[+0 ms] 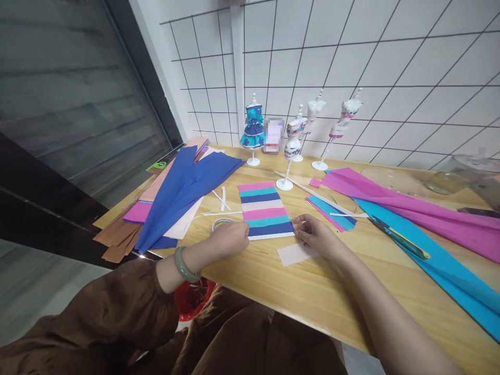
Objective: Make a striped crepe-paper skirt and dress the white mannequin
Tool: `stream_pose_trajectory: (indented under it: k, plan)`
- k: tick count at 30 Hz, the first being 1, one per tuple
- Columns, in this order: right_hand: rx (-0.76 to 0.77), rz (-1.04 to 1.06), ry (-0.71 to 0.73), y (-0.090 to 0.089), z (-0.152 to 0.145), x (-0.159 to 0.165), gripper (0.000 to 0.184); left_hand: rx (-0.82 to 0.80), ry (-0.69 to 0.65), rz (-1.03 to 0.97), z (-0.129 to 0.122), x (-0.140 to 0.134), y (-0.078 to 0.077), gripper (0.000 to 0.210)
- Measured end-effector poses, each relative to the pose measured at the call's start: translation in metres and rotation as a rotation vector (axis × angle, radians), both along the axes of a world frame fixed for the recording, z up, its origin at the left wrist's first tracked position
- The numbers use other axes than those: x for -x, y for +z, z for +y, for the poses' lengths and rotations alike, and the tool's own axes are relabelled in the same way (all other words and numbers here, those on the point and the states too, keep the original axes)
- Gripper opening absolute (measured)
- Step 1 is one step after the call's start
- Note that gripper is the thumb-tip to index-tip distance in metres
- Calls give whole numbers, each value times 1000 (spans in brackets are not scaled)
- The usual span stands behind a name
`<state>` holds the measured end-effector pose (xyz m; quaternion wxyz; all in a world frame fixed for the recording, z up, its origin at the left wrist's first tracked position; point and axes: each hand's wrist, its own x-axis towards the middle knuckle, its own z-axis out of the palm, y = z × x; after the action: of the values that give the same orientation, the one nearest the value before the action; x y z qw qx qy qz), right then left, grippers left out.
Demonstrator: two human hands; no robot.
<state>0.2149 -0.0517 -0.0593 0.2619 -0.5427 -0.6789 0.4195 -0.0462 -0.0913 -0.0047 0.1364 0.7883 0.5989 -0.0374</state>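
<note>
A sheet of crepe paper in pink, turquoise, navy and pale stripes lies flat on the table, with a white strip along its near edge. My left hand is closed at the sheet's near left corner, its fingertips partly hidden. At the near right corner, my right hand pinches the edge between thumb and fingers. Beneath that hand lies a pale paper rectangle. A roll of tape is partly covered by my left hand.
Folded blue paper tops a pile at left. Dress-form stands line the back, one wearing a blue dress. A yellow-edged cutter rests on turquoise paper at right. Below the table edge is a red bin.
</note>
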Motion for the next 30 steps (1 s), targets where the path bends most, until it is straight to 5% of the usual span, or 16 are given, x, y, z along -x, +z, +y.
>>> stream_pose_trajectory:
  k: [19,26,30]
  plan:
    - [-99,44,9,13,-9,-1,30,-19,1,-135,-8,4,14,17]
    - [-119,140,27,36,-19,-3,37,-31,9,-349,-13,13,24,14]
    - [-150,142,-20,44,-20,-3,41,130,80,-568,-22,17,34,14]
